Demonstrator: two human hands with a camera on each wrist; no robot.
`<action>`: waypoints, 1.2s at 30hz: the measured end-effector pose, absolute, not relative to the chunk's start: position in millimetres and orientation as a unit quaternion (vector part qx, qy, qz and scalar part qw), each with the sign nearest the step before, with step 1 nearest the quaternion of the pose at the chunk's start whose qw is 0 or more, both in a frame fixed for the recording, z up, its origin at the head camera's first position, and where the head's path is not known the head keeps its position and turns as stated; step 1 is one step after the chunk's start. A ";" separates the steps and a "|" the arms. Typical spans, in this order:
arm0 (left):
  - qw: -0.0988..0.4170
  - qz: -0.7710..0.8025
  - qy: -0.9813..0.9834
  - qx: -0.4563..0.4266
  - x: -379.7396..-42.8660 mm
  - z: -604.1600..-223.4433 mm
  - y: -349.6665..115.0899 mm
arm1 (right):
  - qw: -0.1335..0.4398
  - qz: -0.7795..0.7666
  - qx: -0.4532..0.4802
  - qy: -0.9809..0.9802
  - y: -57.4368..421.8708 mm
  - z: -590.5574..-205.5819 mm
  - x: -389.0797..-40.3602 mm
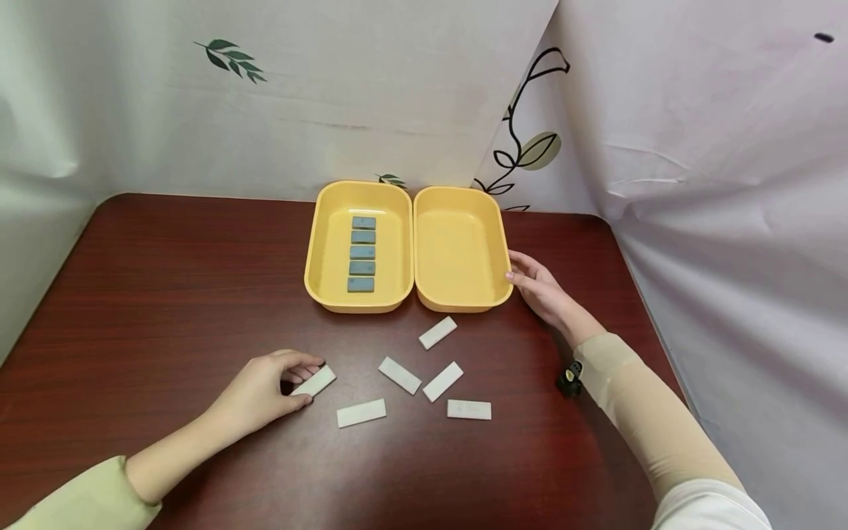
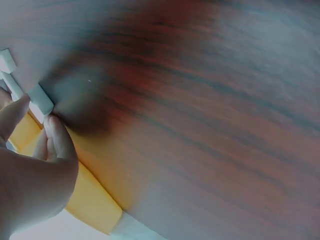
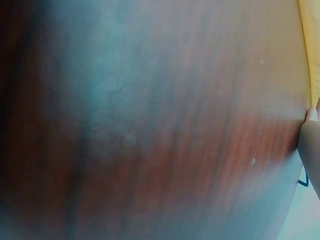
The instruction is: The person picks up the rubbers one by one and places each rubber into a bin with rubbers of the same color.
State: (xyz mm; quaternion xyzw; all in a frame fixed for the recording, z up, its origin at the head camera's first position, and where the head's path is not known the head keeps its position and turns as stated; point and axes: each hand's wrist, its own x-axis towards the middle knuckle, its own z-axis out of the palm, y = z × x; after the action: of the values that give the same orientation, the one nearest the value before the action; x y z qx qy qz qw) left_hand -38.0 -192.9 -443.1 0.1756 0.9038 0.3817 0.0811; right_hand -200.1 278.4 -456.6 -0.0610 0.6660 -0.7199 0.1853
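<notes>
Soft, fairly even light fills the head view, leaving the tiles [image 1: 400,375] crisp as a pale sheen spreads over the table [image 1: 199,294] between its side edges. A small highlight glints in the left tray [image 1: 334,243] near the far edge; bright glare marks the cloth [image 1: 61,169] beyond the far left corner. In the dimmer, hazy left wrist view, a soft shadow darkens the table beside the left hand [image 2: 37,177]. Blur and bluish glare veil the right wrist view.

Right hand [image 3: 311,145] against the yellow tray [image 3: 312,50].
Glossy reddish-brown tabletop [image 3: 175,125] fills most of the view, blurry.
</notes>
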 end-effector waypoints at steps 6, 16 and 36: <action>0.113 0.407 0.894 0.153 -41.2 -441.8 -190.6 | 0.183 -0.721 -0.062 0.666 279.0 -458.7 -198.9; 0.127 0.413 0.892 0.133 -41.1 -439.7 -187.7 | 0.177 -0.729 -0.067 0.658 279.0 -458.6 -198.8; 0.162 0.408 0.887 0.146 -46.5 -434.6 -189.8 | 0.175 -0.730 -0.071 0.657 278.2 -458.8 -200.3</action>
State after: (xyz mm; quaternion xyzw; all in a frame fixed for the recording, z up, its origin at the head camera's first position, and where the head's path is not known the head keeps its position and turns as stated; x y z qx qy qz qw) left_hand -46.5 -189.8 -434.6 0.1459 0.8865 0.4080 0.1623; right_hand -200.3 278.2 -458.8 -0.0710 0.6567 -0.7301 0.1752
